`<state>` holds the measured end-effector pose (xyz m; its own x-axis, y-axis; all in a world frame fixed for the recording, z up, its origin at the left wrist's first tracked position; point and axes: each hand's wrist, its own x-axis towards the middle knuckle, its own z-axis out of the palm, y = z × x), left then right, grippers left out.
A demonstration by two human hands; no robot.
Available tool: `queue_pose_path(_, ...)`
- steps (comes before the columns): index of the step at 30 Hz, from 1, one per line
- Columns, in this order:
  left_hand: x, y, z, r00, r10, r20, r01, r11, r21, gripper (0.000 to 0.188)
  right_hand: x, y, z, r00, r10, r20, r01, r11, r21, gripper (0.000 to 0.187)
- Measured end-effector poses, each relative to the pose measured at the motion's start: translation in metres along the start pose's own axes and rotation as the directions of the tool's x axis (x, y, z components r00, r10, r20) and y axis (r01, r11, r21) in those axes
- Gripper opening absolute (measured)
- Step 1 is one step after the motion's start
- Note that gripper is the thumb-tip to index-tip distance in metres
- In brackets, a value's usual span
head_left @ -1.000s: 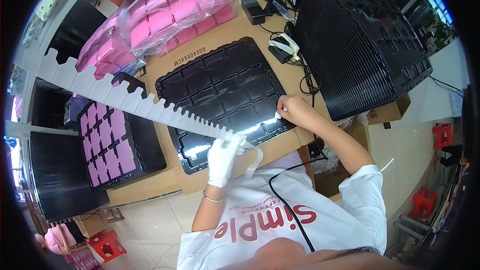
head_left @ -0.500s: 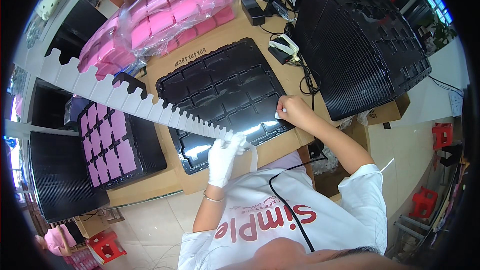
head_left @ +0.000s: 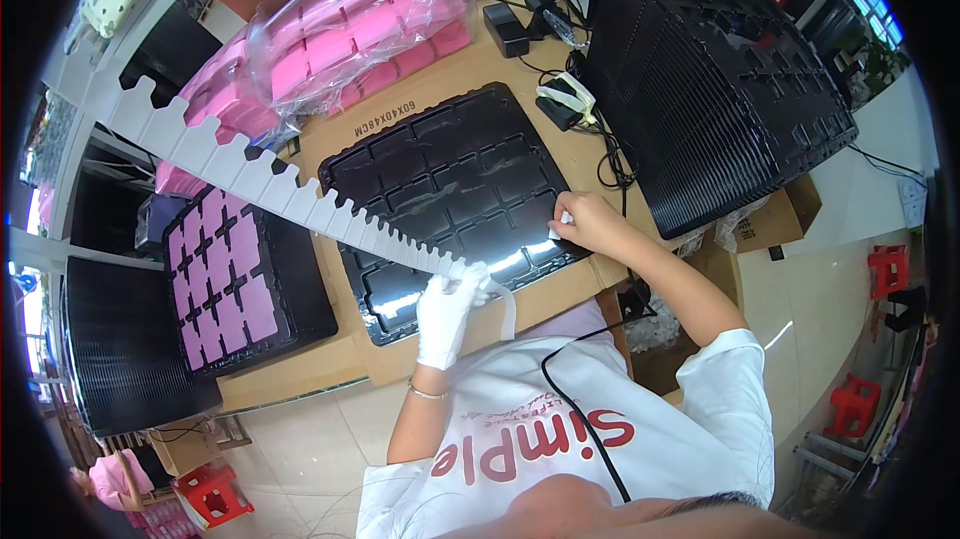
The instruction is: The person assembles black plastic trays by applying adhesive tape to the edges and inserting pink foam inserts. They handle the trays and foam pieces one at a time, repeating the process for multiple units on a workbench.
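In my left hand (head_left: 446, 321), which wears a white glove, is the near end of a long white strip (head_left: 265, 182) with a row of notches along one edge. It slants up to the far left, and a short tail bends down on the right of the glove. My right hand (head_left: 592, 223), bare, pinches a small white piece (head_left: 555, 233) at the right edge of a black moulded tray (head_left: 438, 179). That tray lies flat on cardboard in front of me, its compartments divided by low ridges. Bright reflections cover its near side.
At left stands a stack of black trays (head_left: 318, 304) with pink pieces (head_left: 225, 284) on top. Bagged pink blocks (head_left: 350, 34) are at the back. A tall black tray stack (head_left: 680, 109) rises at right, beside cables (head_left: 615, 159) and a black adapter (head_left: 507, 29).
The far part of the white strip has swung slightly down and to the right. Both hands stay nearly in place, the right still pinching the small white piece.
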<state>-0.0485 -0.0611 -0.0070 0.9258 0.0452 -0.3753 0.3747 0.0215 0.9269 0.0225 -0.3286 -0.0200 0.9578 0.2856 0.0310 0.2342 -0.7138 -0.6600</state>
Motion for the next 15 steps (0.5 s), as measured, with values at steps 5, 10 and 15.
queue_pose_path(5,0.0006,-0.0006,0.0000,0.999,-0.042,0.012,0.042,0.999,0.012,0.025,0.0024,0.0008,-0.0020,0.999,0.017,0.050,-0.017,1.000,0.008,0.019)
queue_pose_path(10,-0.0011,-0.0003,-0.0003,0.999,-0.028,0.016,0.029,0.999,-0.015,0.026,0.0036,-0.0012,-0.0015,0.997,0.034,0.064,-0.033,0.999,-0.021,0.017)
queue_pose_path(15,-0.0005,0.0003,-0.0007,0.999,-0.033,0.035,0.034,0.999,-0.018,0.029,0.0016,0.0048,0.0057,1.000,0.014,0.022,-0.013,0.999,-0.042,0.017)
